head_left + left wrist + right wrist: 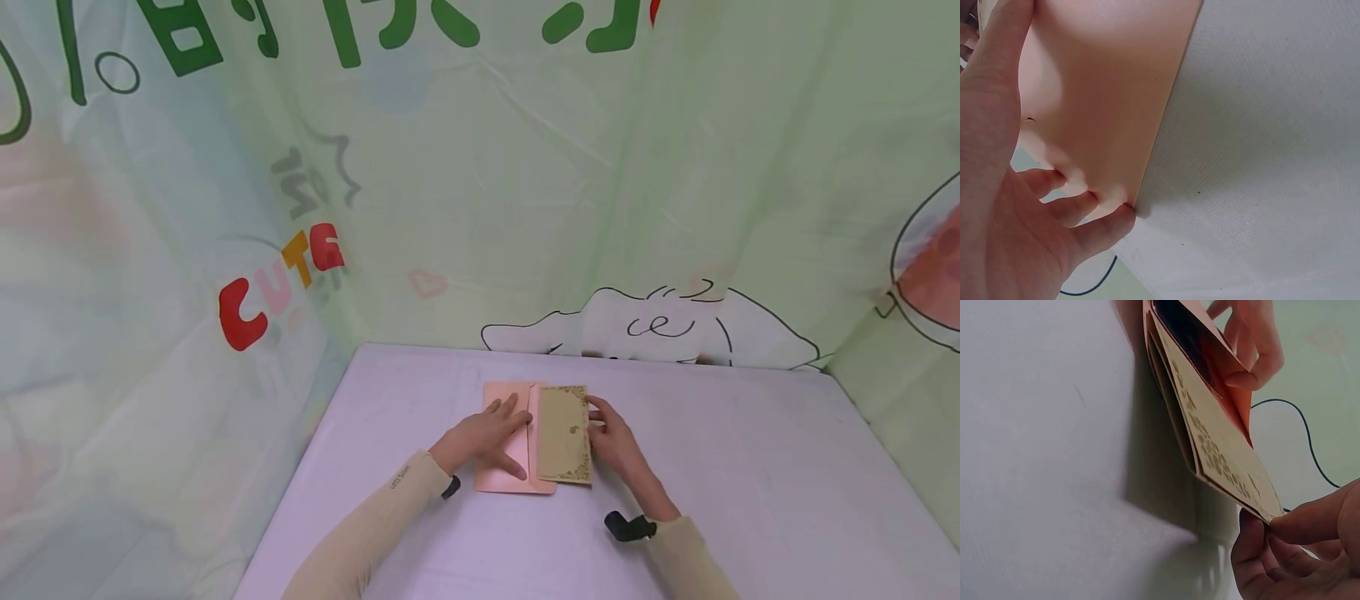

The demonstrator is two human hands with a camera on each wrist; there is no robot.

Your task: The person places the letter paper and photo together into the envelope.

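Nearest the camera in the head view, two forearms in cream sleeves (pixel 375 521) reach forward over the pale lilac counter (pixel 750 483), each with a small black device strapped at the wrist (pixel 628 527).

The left hand (pixel 483 437) lies flat on a pink envelope (pixel 504 467), its fingers (pixel 517 410) straight and spread, pressing the paper down against the counter. The left wrist view shows the same hand from below the palm: the fingertips (pixel 1110 219) reach the envelope's edge where it meets the woven white cloth of the counter, and the thumb runs along the far side of the pink paper.

The right hand (pixel 615 442) is just beside the envelope on the right. Its fingers are curled and pinch the right edge of a tan card (pixel 564 433) with a dark ornamental border. In the right wrist view the thumb and fingers (pixel 1310 525) close on the card's near corner, and the card sits partly inside the envelope's open mouth, under the raised pink flap (pixel 1210 350), with its printed edge showing. The left hand appears behind it there, holding the flap side.

Envelope and card lie together near the middle of the counter, toward its far edge. Beyond them hangs a pale green backdrop (pixel 525 167) printed with a line-drawn cartoon animal (pixel 660 329), green lettering at the top, and the letters "CUTE" (pixel 277 287) in red, pink and orange on the left.
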